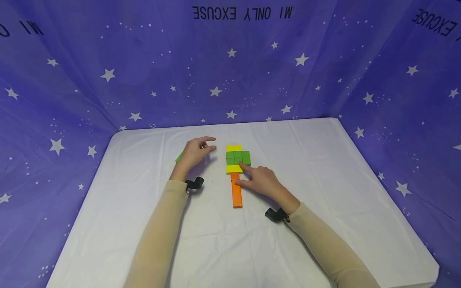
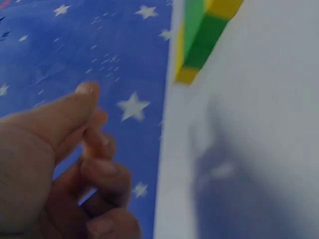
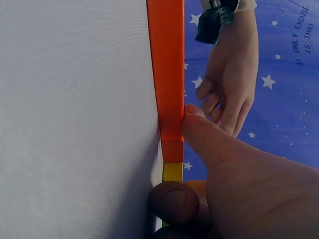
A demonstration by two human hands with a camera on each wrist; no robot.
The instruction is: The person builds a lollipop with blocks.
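On the white table lies a flat figure of wooden blocks. Its middle is several green blocks, between an upper yellow block and a lower yellow block. Below these come a small orange block and a long orange block. My right hand touches the figure from the right: the thumb rests on the long orange block, and the index finger reaches the green and yellow part. Left of the figure, my left hand hovers with loosely bent fingers and holds nothing.
Another green block lies partly hidden behind the left hand. The white table is bordered by a purple star-printed curtain at the back and sides. Black wrist cameras stick out from the sleeves.
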